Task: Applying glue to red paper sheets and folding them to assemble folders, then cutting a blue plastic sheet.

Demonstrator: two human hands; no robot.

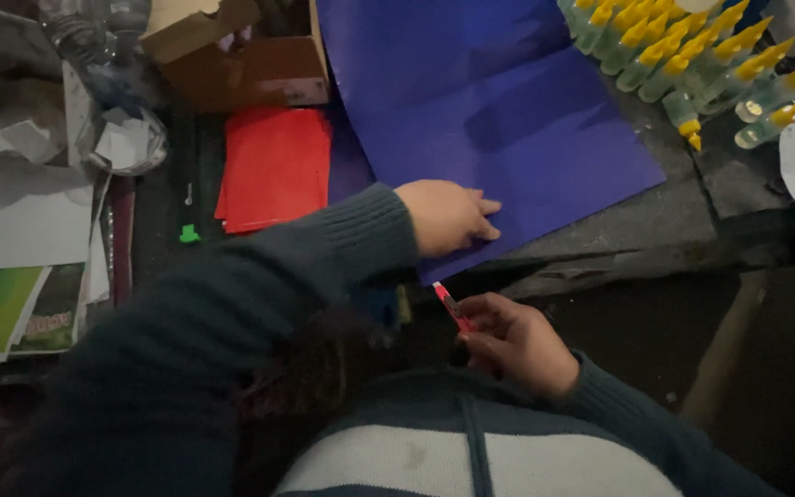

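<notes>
Blue paper sheet [489, 101] lies on the table [655, 221], its near corner pinned under the flat left hand [445, 216]. Just below that edge, the right hand [517, 342] pinches a red cutter [453, 307], blade toward the paper.

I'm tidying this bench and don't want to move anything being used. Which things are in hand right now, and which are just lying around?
In use:
- blue paper sheet, pressed flat by the left hand
- red cutter, held in the right hand

Lying about:
- red paper stack
- cardboard box
- yellow-capped glue bottles
- green and white papers
- clear plastic bottle
</notes>
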